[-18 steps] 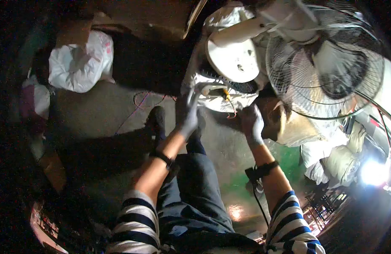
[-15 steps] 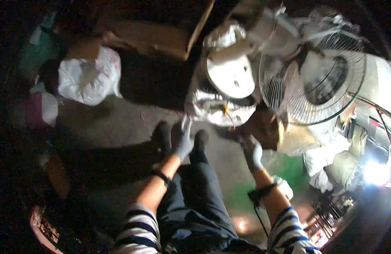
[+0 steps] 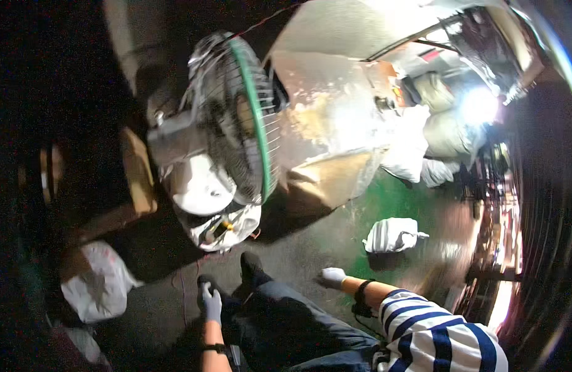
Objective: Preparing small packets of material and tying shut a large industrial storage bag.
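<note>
Nearby, white sack (image 3: 392,235) on green floor (gloved right hand (image 3: 331,276) empty, open).

Ahead of the left hand's fingers (image 3: 211,302) stands a caged fan (image 3: 236,124) over a crumpled bag (image 3: 227,226), while a tied sack (image 3: 391,235) lies on the floor (image 3: 311,248) beyond the right hand's fingers (image 3: 329,276).
</note>
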Demonstrator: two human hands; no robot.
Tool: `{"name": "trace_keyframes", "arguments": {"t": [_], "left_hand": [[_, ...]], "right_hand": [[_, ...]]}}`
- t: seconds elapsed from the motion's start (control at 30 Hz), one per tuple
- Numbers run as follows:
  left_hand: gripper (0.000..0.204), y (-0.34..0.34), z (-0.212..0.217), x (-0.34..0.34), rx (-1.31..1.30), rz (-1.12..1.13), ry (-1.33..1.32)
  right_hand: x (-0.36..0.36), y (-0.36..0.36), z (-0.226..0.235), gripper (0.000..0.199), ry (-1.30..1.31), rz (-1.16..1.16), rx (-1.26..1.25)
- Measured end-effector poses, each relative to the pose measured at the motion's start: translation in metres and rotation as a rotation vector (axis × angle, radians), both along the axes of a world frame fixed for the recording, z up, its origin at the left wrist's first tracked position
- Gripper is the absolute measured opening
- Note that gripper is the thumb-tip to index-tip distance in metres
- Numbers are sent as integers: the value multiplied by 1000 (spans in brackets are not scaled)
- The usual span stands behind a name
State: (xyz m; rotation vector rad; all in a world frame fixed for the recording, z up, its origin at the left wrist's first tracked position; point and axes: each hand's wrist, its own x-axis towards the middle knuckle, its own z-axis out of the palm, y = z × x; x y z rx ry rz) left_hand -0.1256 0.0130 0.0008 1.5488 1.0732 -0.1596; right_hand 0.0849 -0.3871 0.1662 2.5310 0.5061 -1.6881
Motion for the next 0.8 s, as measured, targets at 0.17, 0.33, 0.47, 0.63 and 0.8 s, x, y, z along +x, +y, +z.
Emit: {"name": "trace_keyframes", "arguments": {"t": [0.17,0.33,0.47,0.63,0.8], "left_hand": [[21,-66,30,39,-144,-296,34],[37,-56,54,41,-400,-73,29],[34,-49,61,54,-254,-112,-74],[22,-8,122,117,-237,333,-65],[25,117,185,172,376,413,-665]], "right_hand": [[4,17,18,33,157,-433,142],[-11,55,31,29,100,-374,280],[-21,19,5,21,50,-159,301],[-6,-16,16,22,133,-161,84],[7,18,40,34,318,-352,25]]}}
